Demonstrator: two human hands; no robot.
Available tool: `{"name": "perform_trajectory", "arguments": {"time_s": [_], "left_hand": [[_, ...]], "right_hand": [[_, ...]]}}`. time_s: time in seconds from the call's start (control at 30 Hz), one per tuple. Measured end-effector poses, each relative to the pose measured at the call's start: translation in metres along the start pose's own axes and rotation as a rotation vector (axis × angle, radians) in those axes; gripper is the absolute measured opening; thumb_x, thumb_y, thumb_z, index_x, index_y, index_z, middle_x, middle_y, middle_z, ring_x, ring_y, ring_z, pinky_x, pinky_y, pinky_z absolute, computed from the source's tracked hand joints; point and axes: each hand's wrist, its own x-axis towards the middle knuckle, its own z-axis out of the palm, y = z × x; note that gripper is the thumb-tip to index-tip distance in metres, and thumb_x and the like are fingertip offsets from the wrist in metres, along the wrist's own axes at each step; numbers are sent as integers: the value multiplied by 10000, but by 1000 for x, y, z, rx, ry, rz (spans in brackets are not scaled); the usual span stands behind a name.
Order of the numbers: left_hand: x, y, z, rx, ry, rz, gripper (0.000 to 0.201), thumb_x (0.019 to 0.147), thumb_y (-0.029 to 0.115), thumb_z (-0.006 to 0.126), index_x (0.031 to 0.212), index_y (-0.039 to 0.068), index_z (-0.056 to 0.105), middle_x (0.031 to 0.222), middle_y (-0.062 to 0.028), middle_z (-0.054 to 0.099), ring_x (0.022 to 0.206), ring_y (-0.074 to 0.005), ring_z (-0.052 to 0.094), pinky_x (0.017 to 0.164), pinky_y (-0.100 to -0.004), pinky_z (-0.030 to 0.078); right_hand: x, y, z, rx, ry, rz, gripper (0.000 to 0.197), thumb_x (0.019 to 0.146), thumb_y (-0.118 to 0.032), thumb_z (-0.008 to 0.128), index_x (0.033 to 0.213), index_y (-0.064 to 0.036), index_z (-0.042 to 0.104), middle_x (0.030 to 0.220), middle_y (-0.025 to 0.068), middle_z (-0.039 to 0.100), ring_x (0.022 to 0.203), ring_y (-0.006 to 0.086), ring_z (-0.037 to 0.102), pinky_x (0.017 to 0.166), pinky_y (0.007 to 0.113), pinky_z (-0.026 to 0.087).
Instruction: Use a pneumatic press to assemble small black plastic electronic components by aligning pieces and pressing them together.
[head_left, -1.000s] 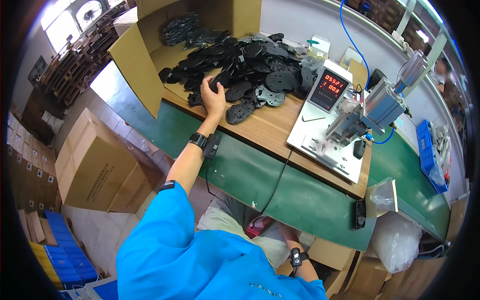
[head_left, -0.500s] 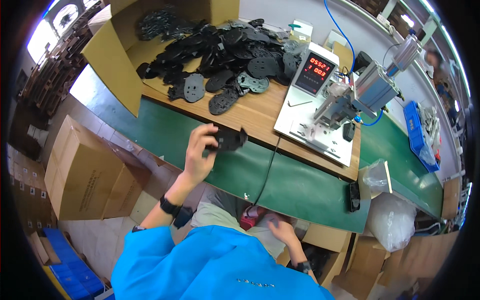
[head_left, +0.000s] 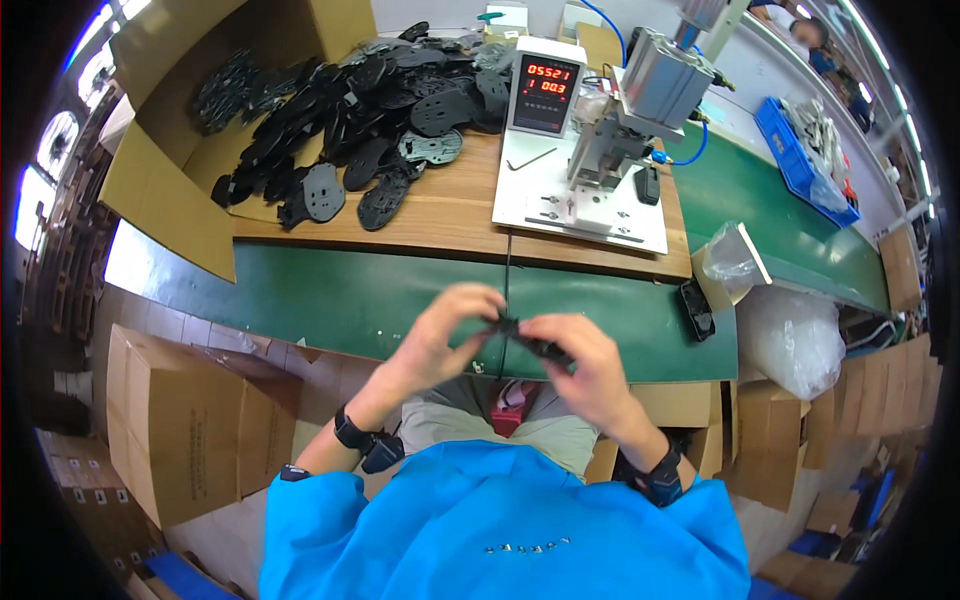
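Brought down from the heap since a moment ago: flat black plastic part (head_left: 528, 338), now pinched between left hand (head_left: 435, 340) and right hand (head_left: 585, 368), fingers of both closed on its ends, above the lap and just short of the green conveyor belt (head_left: 330, 300). Could slip to the floor if either pinch loosens. Could snag the black cable (head_left: 507, 275) hanging from the worktop (head_left: 450, 215).

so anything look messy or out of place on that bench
The black flat parts lie in a loose heap spilling from the opened cardboard box across the wooden board. Both hands hold one black part over the green belt.
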Motion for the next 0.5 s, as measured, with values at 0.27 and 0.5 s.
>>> {"name": "perform_trajectory", "arguments": {"time_s": [0.27, 0.5], "left_hand": [[-8, -122, -55, 858, 227, -204, 531, 966, 174, 677, 1446, 25, 507, 1516, -217, 462, 1468, -401, 380, 1274, -562, 220], [-9, -124, -56, 902, 177, -264, 525, 943, 220, 673, 1426, 58, 551, 1540, -190, 435, 1521, -397, 312, 1286, -589, 171]], "right_hand": [[42, 75, -41, -512, 290, -30, 539, 691, 163, 675, 1177, -68, 714, 1203, 101, 667, 1155, 355, 603, 974, 454, 526], [69, 121, -24, -792, 326, 31, 482, 741, 125, 663, 1193, -43, 696, 1242, 108, 634, 1200, 358, 575, 1013, 459, 514]]}}
